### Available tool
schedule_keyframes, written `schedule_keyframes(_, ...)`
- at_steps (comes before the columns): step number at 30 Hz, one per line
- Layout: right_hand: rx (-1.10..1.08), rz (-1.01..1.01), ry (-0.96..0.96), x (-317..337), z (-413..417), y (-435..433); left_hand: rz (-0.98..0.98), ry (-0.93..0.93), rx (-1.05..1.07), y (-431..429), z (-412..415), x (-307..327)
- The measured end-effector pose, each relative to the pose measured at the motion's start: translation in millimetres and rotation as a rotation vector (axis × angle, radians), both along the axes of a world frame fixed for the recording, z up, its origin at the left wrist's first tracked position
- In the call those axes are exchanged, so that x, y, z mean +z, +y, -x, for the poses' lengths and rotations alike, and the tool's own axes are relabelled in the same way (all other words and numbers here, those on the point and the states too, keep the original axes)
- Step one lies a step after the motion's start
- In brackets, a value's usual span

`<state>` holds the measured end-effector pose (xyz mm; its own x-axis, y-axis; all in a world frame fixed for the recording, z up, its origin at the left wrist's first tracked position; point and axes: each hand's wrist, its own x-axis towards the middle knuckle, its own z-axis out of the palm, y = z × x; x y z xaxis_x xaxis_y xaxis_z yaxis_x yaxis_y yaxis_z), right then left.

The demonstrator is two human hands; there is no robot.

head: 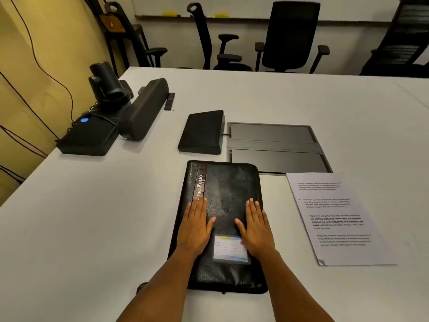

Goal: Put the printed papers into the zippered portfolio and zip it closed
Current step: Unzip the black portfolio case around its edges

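A black leather zippered portfolio [228, 184] lies closed on the white table [92, 217] in front of me, with a name card in a clear pocket on its cover. My left hand [196, 225] rests flat on the cover's left side, fingers straight. My right hand [255, 225] lies flat on the right side, also with straight fingers. The printed papers [336, 217] sit in a stack on the table to the right of the portfolio, apart from it, with one bottom corner curled.
Behind the portfolio stand a black touch panel [202, 132] and a grey cable hatch [276, 147] set into the table. At the far left are a speaker bar [144, 108], a camera [106, 84] and a black box with a blue light [89, 135]. Office chairs [290, 36] line the far edge.
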<state>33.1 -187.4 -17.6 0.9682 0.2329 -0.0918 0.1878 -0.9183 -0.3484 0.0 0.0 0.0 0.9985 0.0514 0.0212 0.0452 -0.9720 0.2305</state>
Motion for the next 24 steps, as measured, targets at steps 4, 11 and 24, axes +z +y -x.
schedule_keyframes(4, 0.004, 0.034, -0.012, -5.2, 3.4, -0.6, -0.023, -0.012, 0.009, -0.3, 0.6, -6.9)
schedule_keyframes(11, 0.006, 0.050, -0.048, -13.5, 4.0, 0.5, 0.022, -0.012, 0.010, -5.3, 10.9, -23.2)
schedule_keyframes(24, -0.024, 0.050, -0.089, -21.1, 4.8, 1.8, 0.008, -0.015, 0.016, -6.4, 11.2, -27.7)
